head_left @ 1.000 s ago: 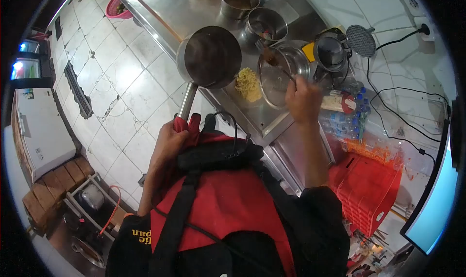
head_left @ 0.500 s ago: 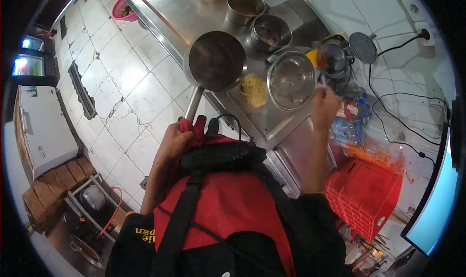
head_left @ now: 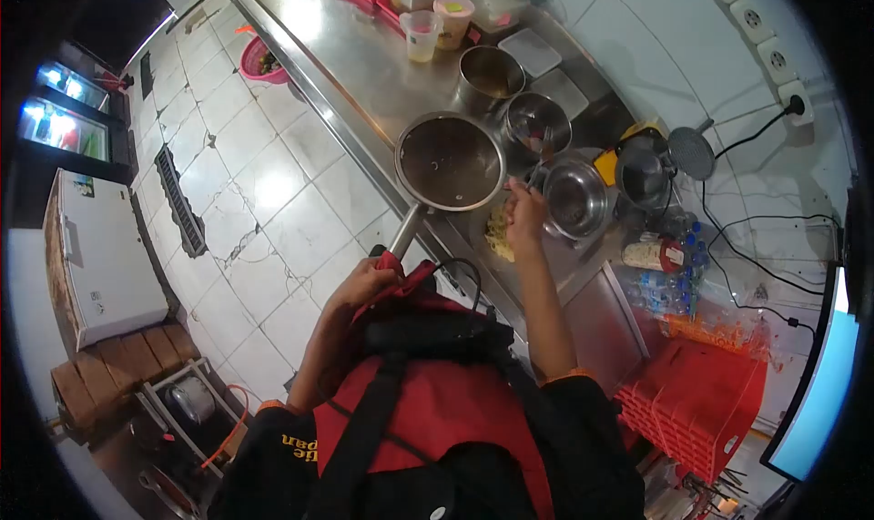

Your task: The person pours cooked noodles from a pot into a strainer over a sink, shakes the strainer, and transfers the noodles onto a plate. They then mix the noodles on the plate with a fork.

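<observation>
My left hand (head_left: 364, 283) is closed around the pot's handle, with a red cloth bunched at the grip. The metal saucepan (head_left: 451, 160) is held over the counter's front edge, some dark liquid showing inside. Close to its right rim, my right hand (head_left: 526, 215) pinches a thin metal utensil (head_left: 543, 156), whose upper end overlaps a steel pot (head_left: 539, 124). Under that hand, partly hidden, lies a clump of yellow noodles (head_left: 496, 236) on the counter. A round metal strainer or bowl (head_left: 575, 199) sits just right of the fingers.
Another steel pot (head_left: 492, 72), a plastic jug (head_left: 421, 37) and a lidded tub (head_left: 453, 21) stand farther back on the steel counter (head_left: 350, 51). At right are a yellow-and-clear appliance (head_left: 640, 174), water bottles (head_left: 669, 288), cables and a red crate (head_left: 696, 406).
My right hand has left the strainer's right side and moved left to the saucepan, now with a thin utensil. The view has shifted, showing more of the counter's back.
</observation>
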`<state>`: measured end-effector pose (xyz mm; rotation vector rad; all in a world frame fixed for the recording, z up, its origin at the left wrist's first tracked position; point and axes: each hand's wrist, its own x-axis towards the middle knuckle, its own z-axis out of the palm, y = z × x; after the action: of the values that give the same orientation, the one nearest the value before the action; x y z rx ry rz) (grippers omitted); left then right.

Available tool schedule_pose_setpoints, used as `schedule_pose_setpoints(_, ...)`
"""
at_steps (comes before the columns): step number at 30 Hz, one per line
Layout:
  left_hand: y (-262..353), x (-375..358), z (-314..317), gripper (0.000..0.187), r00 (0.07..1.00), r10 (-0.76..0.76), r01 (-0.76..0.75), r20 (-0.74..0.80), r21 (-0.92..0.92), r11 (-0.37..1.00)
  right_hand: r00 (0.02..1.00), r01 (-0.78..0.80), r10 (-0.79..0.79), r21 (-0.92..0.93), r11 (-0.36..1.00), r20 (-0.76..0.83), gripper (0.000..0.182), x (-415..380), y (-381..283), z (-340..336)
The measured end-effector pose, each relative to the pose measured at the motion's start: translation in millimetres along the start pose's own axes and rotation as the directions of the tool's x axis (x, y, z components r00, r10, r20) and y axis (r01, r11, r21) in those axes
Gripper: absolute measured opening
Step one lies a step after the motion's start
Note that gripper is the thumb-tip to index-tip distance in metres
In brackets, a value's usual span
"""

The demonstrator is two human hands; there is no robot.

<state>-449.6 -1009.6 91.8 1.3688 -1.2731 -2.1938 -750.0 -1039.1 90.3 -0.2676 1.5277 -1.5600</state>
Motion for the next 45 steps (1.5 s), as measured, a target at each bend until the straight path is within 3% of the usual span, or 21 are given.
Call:
schedule_pose_setpoints(3, 21, 11, -25, 0.019, 0.997, -0.026, 0.023, 0.068, 0.039, 0.999, 1.000, 0.010, -0.010, -0.027, 1.000, 0.004, 0.019, 18, 20, 17)
schedule_pose_setpoints(5, 27, 20, -37, 0.018, 0.996, -0.057, 0.053, 0.063, 0.064, 0.997, 0.986, 0.145, -0.163, -0.299, 0.943, -0.036, 0.025, 30, 33, 24)
schedule_pose_setpoints(6, 28, 26, -42, 0.018, 0.997, -0.051, 0.047, 0.064, 0.057, 0.997, 0.985, 0.151, -0.169, -0.304, 0.941, -0.032, 0.025, 39, 37, 26)
schedule_pose_setpoints(7, 28, 34, -50, 0.018, 0.998, -0.026, 0.023, 0.065, 0.050, 0.998, 0.918, 0.324, -0.396, -0.608, 0.725, 0.016, 0.030, 46, 38, 30)
schedule_pose_setpoints(8, 27, 41, -58, 0.018, 0.998, -0.007, 0.004, 0.069, 0.047, 0.999, 0.810, 0.410, -0.571, -0.823, 0.392, 0.132, 0.034, 50, 42, 33)
schedule_pose_setpoints(12, 25, 74, -87, 0.018, 0.992, 0.030, -0.035, 0.127, 0.045, 0.998, 0.856, 0.337, -0.518, -0.757, 0.559, -0.001, 0.049, 39, 36, 50)
schedule_pose_setpoints(14, 34, 81, -95, 0.017, 0.990, -0.069, 0.055, 0.120, 0.111, 0.992, 0.847, 0.323, -0.528, -0.728, 0.605, -0.062, 0.049, 28, 38, 48)
schedule_pose_setpoints(16, 30, 93, -101, 0.017, 0.989, -0.062, 0.050, 0.137, 0.090, 0.995, 0.852, 0.315, -0.512, -0.671, 0.671, -0.113, 0.047, 11, 34, 36)
schedule_pose_setpoints(20, 42, 102, -101, 0.017, 0.991, -0.085, 0.075, 0.105, 0.096, 0.993, 0.886, 0.105, -0.394, -0.721, 0.685, -0.246, 0.040, -42, 19, 9)
schedule_pose_setpoints(22, 49, 104, -104, 0.016, 0.983, -0.108, 0.090, 0.146, 0.120, 0.989, 0.863, 0.018, -0.440, -0.855, 0.518, -0.248, 0.032, -60, 26, -22)
schedule_pose_setpoints(24, 51, 106, -103, 0.016, 0.985, -0.070, 0.051, 0.158, 0.124, 0.991, 0.846, -0.056, -0.422, -0.843, 0.536, -0.324, 0.030, -79, 33, -46)
schedule_pose_setpoints(27, 41, 116, -101, 0.016, 0.983, -0.141, 0.120, 0.119, 0.171, 0.978, 0.843, -0.106, -0.369, -0.793, 0.599, -0.391, 0.023, -100, 49, -89)
schedule_pose_setpoints(29, 56, 105, -88, 0.017, 0.990, -0.098, 0.087, 0.102, 0.108, 0.990, 0.810, -0.042, -0.536, -0.935, 0.351, -0.238, 0.019, -115, 53, -112)
schedule_pose_setpoints(31, 49, 112, -100, 0.022, 0.975, -0.166, 0.131, 0.144, 0.227, 0.965, 0.813, -0.082, -0.501, -0.911, 0.404, -0.295, 0.018, -114, 53, -119)
schedule_pose_setpoints(33, 55, 107, -99, 0.026, 0.966, -0.210, 0.179, 0.155, 0.189, 0.965, 0.805, -0.126, -0.576, -0.989, 0.075, -0.146, 0.014, -111, 42, -116)
schedule_pose_setpoints(34, 58, 104, -99, 0.030, 0.958, -0.245, 0.226, 0.150, 0.138, 0.964, 0.802, -0.134, -0.577, -0.988, 0.080, -0.156, 0.014, -109, 32, -112)
schedule_pose_setpoints(36, 57, 100, -101, 0.036, 0.953, -0.260, 0.241, 0.155, 0.131, 0.962, 0.842, -0.241, -0.519, -0.964, -0.115, -0.148, 0.012, -103, 11, -105)
schedule_pose_setpoints(39, 54, 91, -104, 0.049, 0.949, -0.291, 0.269, 0.122, 0.165, 0.949, 0.848, -0.290, -0.507, -0.936, -0.198, -0.156, 0.009, -97, -2, -95)
schedule_pose_setpoints(43, 55, 70, -108, 0.058, 0.947, -0.316, 0.271, 0.055, 0.387, 0.881, 0.887, -0.177, -0.439, -0.983, -0.041, -0.141, 0.010, -73, 57, -121)
schedule_pose_setpoints(45, 46, 62, -119, 0.061, 0.940, -0.339, 0.283, 0.046, 0.452, 0.846, 0.904, -0.044, -0.342, -0.851, 0.523, -0.256, 0.013, -63, 92, -139)
